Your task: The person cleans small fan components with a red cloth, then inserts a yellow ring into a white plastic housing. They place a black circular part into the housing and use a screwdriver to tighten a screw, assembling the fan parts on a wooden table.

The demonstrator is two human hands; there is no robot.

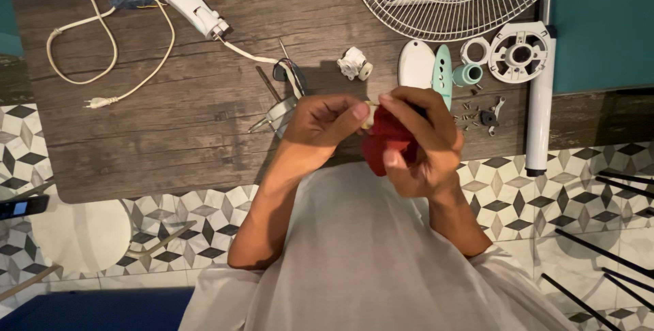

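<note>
While both hands meet just above the near edge of the dark wooden board (170, 133), the right hand (419, 140) is wrapped around a red cloth (385, 142) and the left hand (325, 121) pinches a small pale part (368, 114) against it. Spread on the board lie a white fan guard (449, 1), a white cord with plug (102, 65), a round white plastic disc (519, 52), a white tube (540, 106) and loose screws (470, 116). Around the board, the floor (211, 222) is patterned tile in grey, black and white.
</note>
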